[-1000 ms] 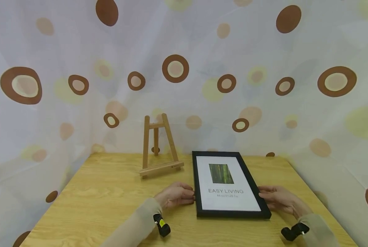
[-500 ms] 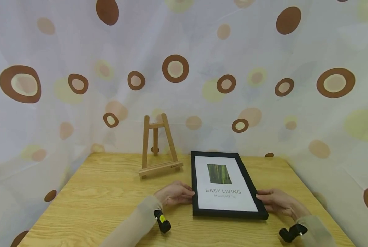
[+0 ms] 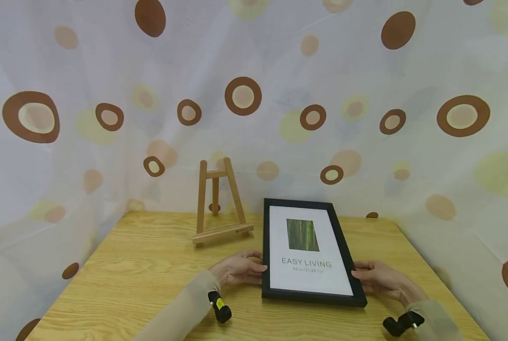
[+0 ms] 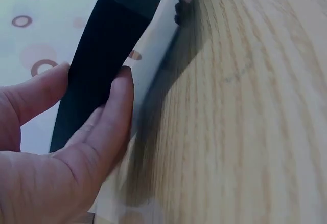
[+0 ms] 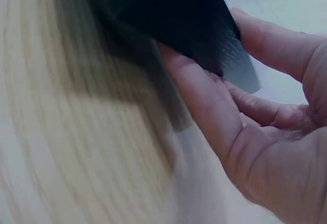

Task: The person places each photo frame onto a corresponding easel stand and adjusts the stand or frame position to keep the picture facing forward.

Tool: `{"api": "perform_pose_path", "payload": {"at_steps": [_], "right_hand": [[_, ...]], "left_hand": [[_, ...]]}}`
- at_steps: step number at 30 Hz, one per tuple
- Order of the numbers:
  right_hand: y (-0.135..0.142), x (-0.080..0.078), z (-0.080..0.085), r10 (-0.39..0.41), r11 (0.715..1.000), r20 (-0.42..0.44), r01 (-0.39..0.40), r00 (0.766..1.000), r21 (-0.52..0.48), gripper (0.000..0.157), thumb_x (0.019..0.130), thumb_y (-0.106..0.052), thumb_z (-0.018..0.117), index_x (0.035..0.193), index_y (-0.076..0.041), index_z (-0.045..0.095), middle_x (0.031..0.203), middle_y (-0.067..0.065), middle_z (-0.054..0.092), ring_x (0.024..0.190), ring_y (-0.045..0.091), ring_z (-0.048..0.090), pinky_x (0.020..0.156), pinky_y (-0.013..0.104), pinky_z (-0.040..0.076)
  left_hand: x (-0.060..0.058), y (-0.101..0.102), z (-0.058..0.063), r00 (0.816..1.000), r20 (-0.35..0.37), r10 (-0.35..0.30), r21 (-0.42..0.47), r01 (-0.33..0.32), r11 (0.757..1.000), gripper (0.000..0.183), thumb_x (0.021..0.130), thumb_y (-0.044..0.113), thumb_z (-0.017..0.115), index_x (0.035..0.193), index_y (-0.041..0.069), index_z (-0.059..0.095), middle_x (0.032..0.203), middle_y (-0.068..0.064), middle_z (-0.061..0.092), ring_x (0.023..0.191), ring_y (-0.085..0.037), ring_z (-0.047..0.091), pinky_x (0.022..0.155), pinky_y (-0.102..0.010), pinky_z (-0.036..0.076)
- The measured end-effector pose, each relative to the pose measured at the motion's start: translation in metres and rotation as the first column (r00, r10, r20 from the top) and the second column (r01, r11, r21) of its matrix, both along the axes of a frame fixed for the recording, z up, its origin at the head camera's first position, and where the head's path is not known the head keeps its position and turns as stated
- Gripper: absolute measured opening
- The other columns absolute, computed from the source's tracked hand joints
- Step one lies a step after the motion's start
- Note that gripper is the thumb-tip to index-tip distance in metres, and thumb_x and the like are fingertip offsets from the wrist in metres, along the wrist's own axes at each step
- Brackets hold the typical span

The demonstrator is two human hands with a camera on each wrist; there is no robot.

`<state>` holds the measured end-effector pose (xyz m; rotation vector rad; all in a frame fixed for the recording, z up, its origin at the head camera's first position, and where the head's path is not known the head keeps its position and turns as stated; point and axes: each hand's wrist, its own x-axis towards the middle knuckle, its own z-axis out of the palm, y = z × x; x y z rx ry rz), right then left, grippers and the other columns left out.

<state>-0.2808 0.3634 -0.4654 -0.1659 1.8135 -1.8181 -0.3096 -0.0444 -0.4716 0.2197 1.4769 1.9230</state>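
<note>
A black picture frame [image 3: 309, 297] with a white insert reading "EASY LIVING" is held between both hands, its far end tipped up. My left hand [image 3: 239, 269] grips its left side, thumb on the front edge and fingers beneath; the left wrist view shows the black side bar [image 4: 102, 50] between thumb and fingers, with a gap above the wood. On the opposite side my right hand [image 3: 381, 279] pinches the frame the same way, and in the right wrist view the fingers [image 5: 204, 96] reach under the dark bar [image 5: 189, 24]. To the left of the frame stands a small wooden easel [image 3: 221, 232].
The light wooden table [image 3: 151, 265] reaches back to a pale wall covering [image 3: 254, 57] with brown and beige circles. This covering also rises along the left and right sides of the table.
Both hands have closed on the frame's sides and shifted it slightly left. Its far end has risen and now overlaps the wall more. The easel stays put.
</note>
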Motion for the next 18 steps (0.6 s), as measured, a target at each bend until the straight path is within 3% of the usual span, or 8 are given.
{"api": "perform_pose_path", "payload": {"at_steps": [5,10,13,18], "right_hand": [[-0.005,0.0,0.008,-0.005,1.0,-0.053,0.005,0.999,-0.009,0.074,0.093,-0.006,0.049,0.133,0.02,-0.007,0.127,0.021,0.042,0.108,0.026,0.052,0.091,0.046,0.042],[-0.008,0.0,0.009,-0.029,1.0,-0.095,0.029,0.995,-0.002,0.074,0.092,-0.005,0.051,0.133,0.021,-0.006,0.125,0.021,0.04,0.105,0.025,0.053,0.09,0.046,0.043],[-0.009,0.0,0.008,-0.048,0.999,-0.111,0.048,0.993,-0.004,0.075,0.091,-0.005,0.052,0.134,0.02,-0.004,0.128,0.022,0.038,0.106,0.023,0.053,0.09,0.046,0.043],[-0.014,0.0,0.011,-0.043,0.999,-0.185,0.043,0.982,-0.003,0.073,0.091,-0.005,0.053,0.134,0.02,-0.001,0.135,0.034,0.024,0.11,0.022,0.049,0.092,0.046,0.042]], "left_hand": [[0.003,-0.006,0.006,0.991,-0.127,-0.033,-0.058,0.026,0.998,0.062,0.083,0.002,0.063,0.135,0.0,0.029,0.108,-0.02,0.057,0.092,-0.029,0.06,0.083,-0.042,0.049],[0.004,-0.01,0.01,0.961,-0.269,-0.066,-0.134,0.03,0.99,0.082,0.075,0.0,0.07,0.142,0.002,0.022,0.107,-0.022,0.06,0.092,-0.03,0.061,0.082,-0.04,0.049],[0.005,-0.013,0.011,0.944,-0.312,-0.102,-0.146,0.059,0.988,0.09,0.073,-0.003,0.071,0.144,0.006,0.017,0.103,-0.021,0.062,0.09,-0.03,0.062,0.081,-0.039,0.05],[0.005,-0.018,0.011,0.938,-0.316,-0.142,-0.07,0.126,0.99,0.095,0.076,-0.008,0.066,0.146,0.012,0.006,0.104,-0.022,0.062,0.092,-0.032,0.061,0.079,-0.041,0.051]]}}
